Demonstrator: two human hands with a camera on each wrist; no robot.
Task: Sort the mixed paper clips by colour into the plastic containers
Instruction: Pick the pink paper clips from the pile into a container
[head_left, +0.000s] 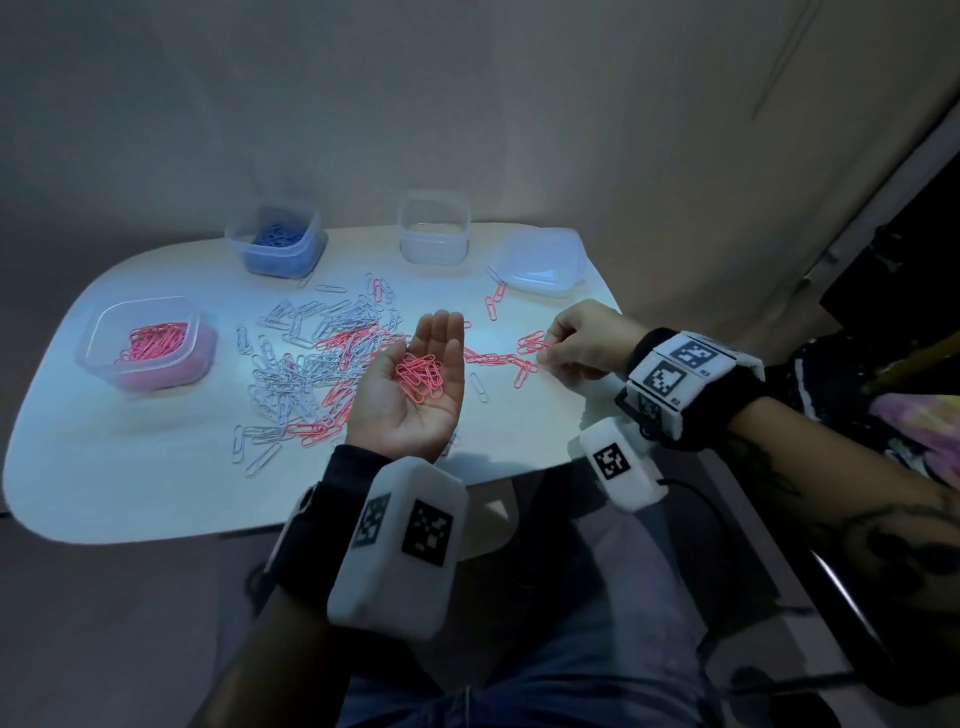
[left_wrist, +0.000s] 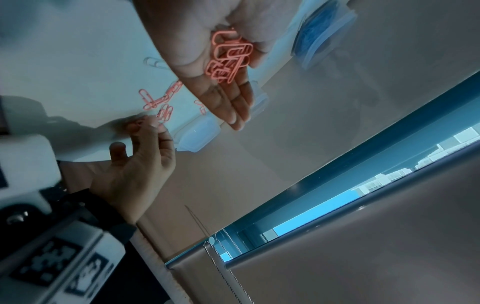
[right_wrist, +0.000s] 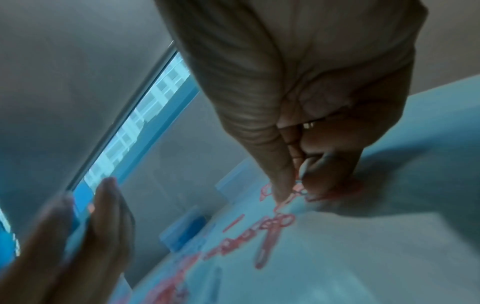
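Observation:
My left hand (head_left: 400, 410) is held palm up over the table's middle, fingers straight, with a small heap of pink paper clips (head_left: 420, 376) lying in the palm (left_wrist: 228, 55). My right hand (head_left: 576, 343) is at the table's right side, and its thumb and forefinger pinch pink clips (head_left: 532, 340) on the tabletop (right_wrist: 291, 191). A chain of pink clips (head_left: 493, 358) runs between the two hands. A mixed pile of white and pink clips (head_left: 311, 353) is spread left of my left hand. The pink-clip container (head_left: 104, 317) stands at the left, the blue-clip container (head_left: 236, 236) at the back left, and an empty clear container (head_left: 434, 252) at the back centre.
A clear lid (head_left: 543, 262) lies at the back right, with a few pink clips (head_left: 493, 301) beside it. The white rounded table (head_left: 130, 478) ends just before my wrists. A beige curtain hangs behind it. My knees are under the front edge.

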